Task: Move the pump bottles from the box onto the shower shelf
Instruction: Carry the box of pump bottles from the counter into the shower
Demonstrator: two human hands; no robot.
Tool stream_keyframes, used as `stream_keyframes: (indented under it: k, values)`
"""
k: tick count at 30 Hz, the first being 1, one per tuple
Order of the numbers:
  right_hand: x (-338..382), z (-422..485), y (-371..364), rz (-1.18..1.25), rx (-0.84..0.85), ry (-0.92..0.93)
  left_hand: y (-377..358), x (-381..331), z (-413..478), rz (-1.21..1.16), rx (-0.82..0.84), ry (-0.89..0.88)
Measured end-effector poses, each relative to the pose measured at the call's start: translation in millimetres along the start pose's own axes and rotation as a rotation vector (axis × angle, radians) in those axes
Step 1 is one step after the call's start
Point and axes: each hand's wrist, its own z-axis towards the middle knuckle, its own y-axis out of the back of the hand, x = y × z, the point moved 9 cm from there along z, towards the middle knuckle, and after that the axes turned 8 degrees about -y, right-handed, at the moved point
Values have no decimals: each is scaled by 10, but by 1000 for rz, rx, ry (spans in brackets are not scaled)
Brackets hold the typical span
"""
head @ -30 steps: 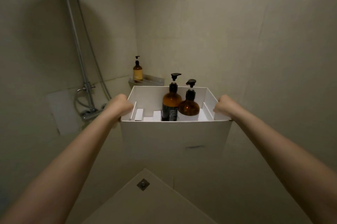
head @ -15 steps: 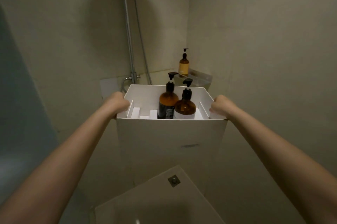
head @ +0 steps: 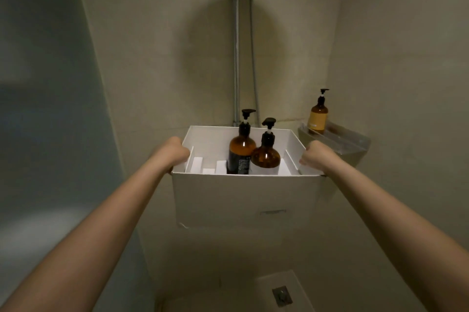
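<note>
I hold a white box out in front of me at chest height. My left hand grips its left rim and my right hand grips its right rim. Inside stand two amber pump bottles: a tall cylindrical bottle with a dark label, and touching it on the right a shorter round bottle. White dividers fill the box's left part. A clear corner shower shelf is fixed to the wall just right of the box; a yellow-labelled pump bottle stands on it.
Two metal shower pipes run down the wall behind the box. A floor drain lies below. A bluish wall or door panel closes the left side. Tiled walls stand close on both sides.
The view has swung left: the pipes, shelf and its bottle have shifted right in the frame. The box stays in both hands, with its two bottles unmoved inside.
</note>
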Motion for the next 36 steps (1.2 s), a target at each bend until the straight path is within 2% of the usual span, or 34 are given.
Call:
stream_keyframes:
  k: [13, 24, 36]
  values:
    - [433, 1042, -228, -5, 162, 181, -150, -53, 248, -3, -139, 210]
    - [378, 1704, -382, -17, 226, 258, -465, -292, 189, 93, -233, 346]
    - [24, 1890, -832, -15, 243, 234, -950, -1, 347, 122, -165, 350]
